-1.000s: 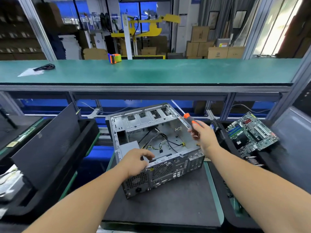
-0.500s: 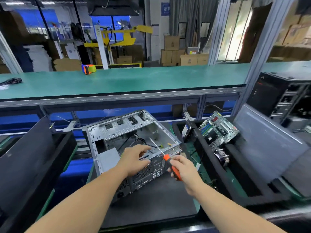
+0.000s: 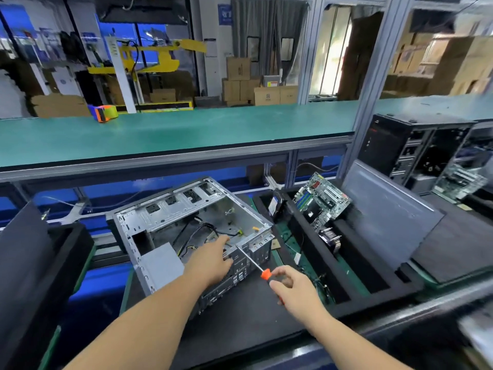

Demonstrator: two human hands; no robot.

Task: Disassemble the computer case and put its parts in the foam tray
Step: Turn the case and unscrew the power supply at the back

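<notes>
Orange-handled screwdriver point(image 3: 262, 273) sits pinched in my right hand point(image 3: 296, 289), tip on the computer case point(image 3: 186, 231) rear edge. My left hand point(image 3: 213, 260) braces that rear panel, fingers relaxed. I judge unscrewing is next; foam tray point(image 3: 354, 265) waits just right.

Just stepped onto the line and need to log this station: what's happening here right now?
A person is taking apart an open computer case lying on its side on a dark mat. The left hand rests on the case's rear edge, steadying it. The right hand grips an orange-handled screwdriver, its tip at the rear panel. A motherboard already sits in the foam tray to the right; cables remain inside the case.
</notes>
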